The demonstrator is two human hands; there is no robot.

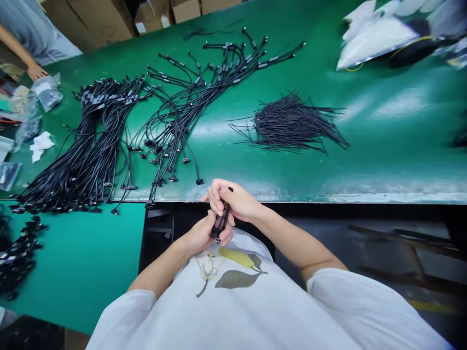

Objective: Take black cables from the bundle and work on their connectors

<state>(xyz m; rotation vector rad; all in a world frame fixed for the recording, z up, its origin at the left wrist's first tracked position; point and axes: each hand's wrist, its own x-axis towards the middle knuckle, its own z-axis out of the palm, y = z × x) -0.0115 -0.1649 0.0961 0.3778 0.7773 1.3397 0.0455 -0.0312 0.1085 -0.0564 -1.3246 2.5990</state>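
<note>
Close to my body, just off the table's front edge, a folded black cable (221, 224) is gripped between both hands. My left hand (205, 230) closes round its lower part, where a small metal connector end shows. Above it, my right hand (233, 198) is closed on the upper part of the same cable, fingers curled. Part of the cable is hidden by the fingers. On the green table (292, 177) ahead lie a loose spread of black cables (178, 116) and a heap of thin black ties (292, 121).
A thick bundle of black cables (95, 141) lies on the left. More black connectors (22, 257) rest on a lower green surface (83, 257). Plastic bags (375, 41) sit at the back right, cardboard boxes (153, 17) behind. Another person's hand (36, 71) is at the far left.
</note>
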